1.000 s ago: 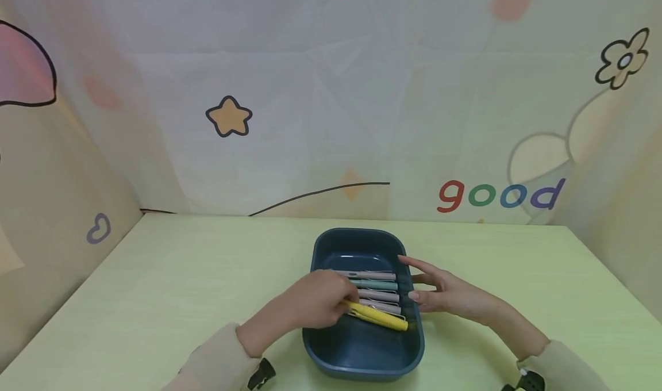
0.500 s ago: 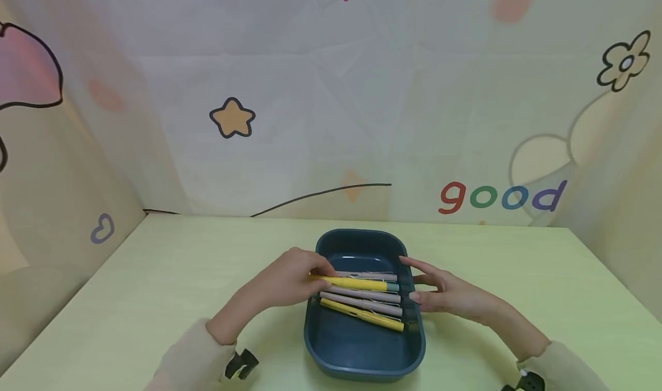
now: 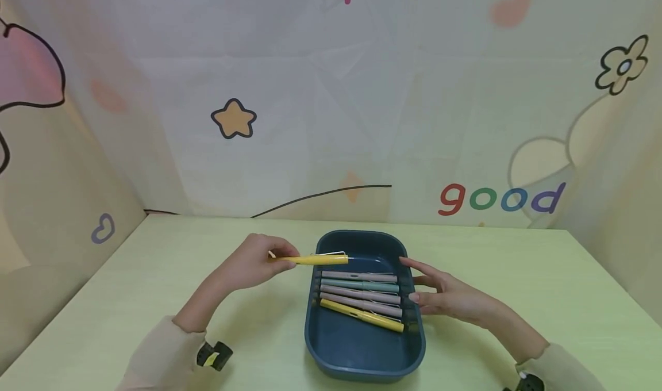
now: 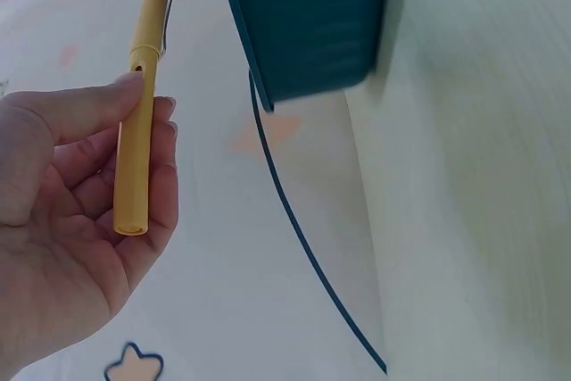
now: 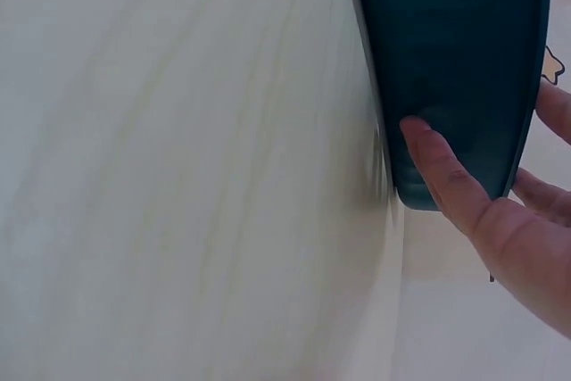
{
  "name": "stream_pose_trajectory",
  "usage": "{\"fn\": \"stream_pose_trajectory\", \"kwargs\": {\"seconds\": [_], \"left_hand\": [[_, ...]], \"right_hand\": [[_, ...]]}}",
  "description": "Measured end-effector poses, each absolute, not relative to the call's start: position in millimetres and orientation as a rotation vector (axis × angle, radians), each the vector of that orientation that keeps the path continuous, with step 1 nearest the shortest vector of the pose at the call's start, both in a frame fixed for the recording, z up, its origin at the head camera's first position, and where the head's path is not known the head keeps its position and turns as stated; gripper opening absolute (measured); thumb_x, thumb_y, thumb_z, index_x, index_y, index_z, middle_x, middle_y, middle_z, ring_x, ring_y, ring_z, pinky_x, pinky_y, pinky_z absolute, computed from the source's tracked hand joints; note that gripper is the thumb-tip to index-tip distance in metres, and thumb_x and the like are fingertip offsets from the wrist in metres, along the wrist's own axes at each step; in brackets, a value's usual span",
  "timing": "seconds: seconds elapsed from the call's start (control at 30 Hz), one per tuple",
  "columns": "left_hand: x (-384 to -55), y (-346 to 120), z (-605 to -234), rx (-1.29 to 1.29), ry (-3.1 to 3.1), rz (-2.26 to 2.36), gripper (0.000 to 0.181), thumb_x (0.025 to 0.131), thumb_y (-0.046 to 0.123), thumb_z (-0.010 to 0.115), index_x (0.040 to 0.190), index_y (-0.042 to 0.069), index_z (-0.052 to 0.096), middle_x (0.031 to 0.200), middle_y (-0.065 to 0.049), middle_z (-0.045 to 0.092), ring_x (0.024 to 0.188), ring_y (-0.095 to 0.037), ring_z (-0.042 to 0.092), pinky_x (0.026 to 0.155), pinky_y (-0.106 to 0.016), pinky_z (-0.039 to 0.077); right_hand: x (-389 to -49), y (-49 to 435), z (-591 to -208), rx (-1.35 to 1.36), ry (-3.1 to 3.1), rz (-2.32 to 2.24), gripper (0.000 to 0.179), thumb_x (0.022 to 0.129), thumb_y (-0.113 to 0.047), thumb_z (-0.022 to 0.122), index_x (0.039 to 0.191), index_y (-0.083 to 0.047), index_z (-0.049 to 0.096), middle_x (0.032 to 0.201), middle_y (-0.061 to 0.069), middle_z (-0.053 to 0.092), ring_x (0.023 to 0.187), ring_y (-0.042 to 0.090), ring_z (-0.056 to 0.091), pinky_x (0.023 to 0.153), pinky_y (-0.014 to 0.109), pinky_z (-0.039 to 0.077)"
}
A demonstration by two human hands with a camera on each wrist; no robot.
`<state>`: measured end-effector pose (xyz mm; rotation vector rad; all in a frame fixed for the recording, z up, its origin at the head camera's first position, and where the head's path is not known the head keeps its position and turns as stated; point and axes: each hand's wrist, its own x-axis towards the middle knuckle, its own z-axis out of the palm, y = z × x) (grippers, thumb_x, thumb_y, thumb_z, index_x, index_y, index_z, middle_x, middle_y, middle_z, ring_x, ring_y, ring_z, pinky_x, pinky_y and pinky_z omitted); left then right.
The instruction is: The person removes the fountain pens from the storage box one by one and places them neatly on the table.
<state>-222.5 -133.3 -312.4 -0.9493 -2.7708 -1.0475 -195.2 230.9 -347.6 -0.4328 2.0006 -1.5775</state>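
Note:
A yellow clip pen (image 3: 320,259) is pinched between the thumb and fingers of my left hand (image 3: 258,259), its clip end reaching over the left rim of the dark blue bin. In the left wrist view the pen (image 4: 134,149) lies along my fingers, with the thumb pressing its barrel. Inside the bin (image 3: 362,353), several pens lie side by side: pale grey-purple ones, a teal pen (image 3: 359,286) and another yellow pen (image 3: 362,315) nearest me. My right hand (image 3: 455,293) rests against the bin's right side, fingers fairly straight at its rim and outer wall.
The bin stands on a pale green-yellow table (image 3: 222,299). A printed cloth backdrop (image 3: 310,121) with a star, a flower and the word "good" rises behind the table, with side panels to the left and right.
My left hand has lifted a yellow pen out of the row and moved it up and left, toward the bin's left rim. The right hand stays against the bin.

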Motion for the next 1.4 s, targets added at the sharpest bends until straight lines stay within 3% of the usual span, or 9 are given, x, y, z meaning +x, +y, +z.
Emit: {"fn": "stream_pose_trajectory", "kwargs": {"seconds": [0.33,1.4], "left_hand": [[-245,-163,-325,-0.771,-2.778,-1.067,0.012,0.081,0.007,0.066,0.092,0.004,0.069,0.08,0.0,0.064,0.071,-0.013,0.054,0.06,-0.027,0.046],[-301,-185,-344,-0.799,-3.022,-0.936,0.008,0.079,0.001,0.066,0.086,-0.001,0.068,0.077,-0.004,0.066,0.068,-0.01,0.055,0.064,-0.027,0.046]], "right_hand": [[-195,230,-348,-0.398,2.007,-1.588,0.076,0.089,-0.017,0.058,0.147,-0.015,0.008,0.141,0.033,0.012,0.114,0.031,0.05,0.089,0.041,0.045],[-193,226,-351,-0.414,2.018,-1.634,0.077,0.089,-0.017,0.057,0.147,-0.013,0.007,0.141,0.032,0.013,0.121,0.033,0.041,0.094,0.039,0.041]]}}
